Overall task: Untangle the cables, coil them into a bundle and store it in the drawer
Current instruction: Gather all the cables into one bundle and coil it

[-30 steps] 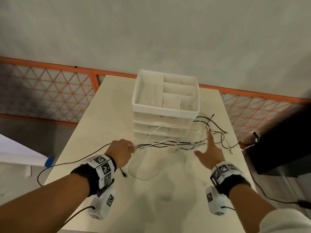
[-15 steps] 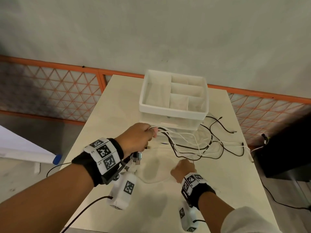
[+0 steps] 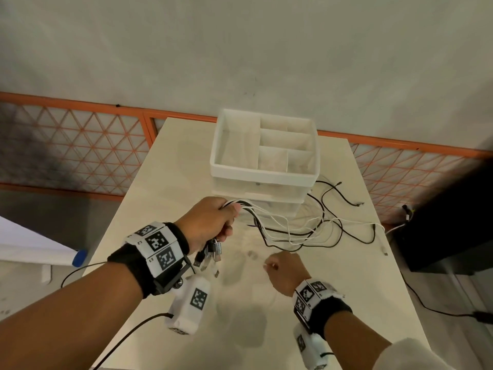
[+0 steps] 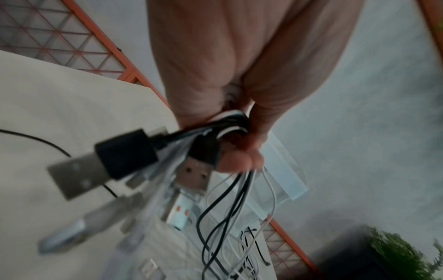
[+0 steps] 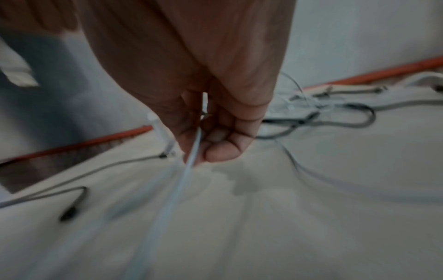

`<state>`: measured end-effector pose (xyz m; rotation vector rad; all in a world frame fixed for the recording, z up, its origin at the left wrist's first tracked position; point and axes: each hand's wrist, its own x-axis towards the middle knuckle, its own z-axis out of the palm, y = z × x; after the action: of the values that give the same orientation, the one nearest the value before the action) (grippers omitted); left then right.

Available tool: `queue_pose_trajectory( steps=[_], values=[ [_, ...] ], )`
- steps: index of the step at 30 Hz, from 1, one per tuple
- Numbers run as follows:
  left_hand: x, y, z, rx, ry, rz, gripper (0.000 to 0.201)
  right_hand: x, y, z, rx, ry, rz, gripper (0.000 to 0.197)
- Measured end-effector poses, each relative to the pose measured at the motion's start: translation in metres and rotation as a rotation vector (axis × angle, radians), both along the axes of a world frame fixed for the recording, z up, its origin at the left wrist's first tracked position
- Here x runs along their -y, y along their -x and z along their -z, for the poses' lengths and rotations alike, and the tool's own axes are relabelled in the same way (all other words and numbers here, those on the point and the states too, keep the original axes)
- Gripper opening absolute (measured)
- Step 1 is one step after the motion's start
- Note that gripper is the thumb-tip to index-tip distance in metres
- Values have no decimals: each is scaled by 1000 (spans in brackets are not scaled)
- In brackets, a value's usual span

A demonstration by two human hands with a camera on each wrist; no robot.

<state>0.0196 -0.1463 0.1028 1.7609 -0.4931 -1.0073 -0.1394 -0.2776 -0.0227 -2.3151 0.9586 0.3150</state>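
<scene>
the pale table (image 3: 165, 188) fills most of the head view, its far edge against an orange lattice fence (image 3: 80, 153) and a grey wall. toward the back of it stands the white drawer unit (image 3: 262, 177) — its top tray split into open compartments, translucent drawers stacked below it, all of them pushed in as far as the head view shows.

the cables (image 3: 301, 228), black and white together, spread in loose loops across the table just in front of the drawer unit and off to its right, several ends lying free near the table's right edge. they are not coiled yet; they gather into one strand that rises to the left hand (image 3: 210, 222), held above the table in front of the unit. that hand is fisted tight round the gathered strand, fingers and thumb wrapped over it, and the usb plugs (image 4: 100, 163) hang out below the fist, a black one closest to the wrist camera.

the right hand (image 3: 284, 268) sits lower and nearer, close over the table top. its fingers are curled in, and the right wrist view shows a single white cable (image 5: 189, 163) pinched between thumb and fingertips, running down and away toward the camera — blurred beyond that.
</scene>
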Motion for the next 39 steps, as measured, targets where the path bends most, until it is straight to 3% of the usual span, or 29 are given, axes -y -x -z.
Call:
queue_pose_trajectory(
  steps=[4,7,10,12,15,17,22,24,26,28,31,34,37,39],
  values=[
    [-5,-11,-4,-99,101,-34,24,-5,-8,-54,216,-34,-216,18],
    [-3,-4,-7,-131,107,64,25,-17,-20,-95,306,-1,-335,12],
    [1,11,-11,133,-30,225,28,-32,-31,-119,473,41,-334,7],
    [3,15,-14,236,-73,239,32,-34,-33,-130,521,-17,-290,5],
    [-1,10,-19,191,-80,254,30,-18,-24,-139,543,-148,-149,7],
    [-8,1,-28,220,-98,216,29,5,-12,-134,515,-66,-32,15],
    [-26,-29,-53,233,17,8,34,75,27,-92,73,255,322,36],
    [-25,-34,-51,299,-8,-23,35,86,36,-82,-12,292,434,41],
    [-22,-34,-44,421,-90,-8,44,95,36,-86,48,247,491,44],
    [-21,-33,-38,512,-152,-26,48,106,35,-104,222,224,586,45],
    [-20,-33,-33,535,-191,-55,49,115,32,-143,555,264,618,38],
    [-19,-33,-30,522,-195,-75,52,118,27,-170,709,360,557,29],
    [-18,-33,-31,478,-169,-100,53,121,27,-167,754,383,525,21],
    [-20,-33,-32,428,-136,-83,51,121,30,-152,668,345,486,32]
  ],
)
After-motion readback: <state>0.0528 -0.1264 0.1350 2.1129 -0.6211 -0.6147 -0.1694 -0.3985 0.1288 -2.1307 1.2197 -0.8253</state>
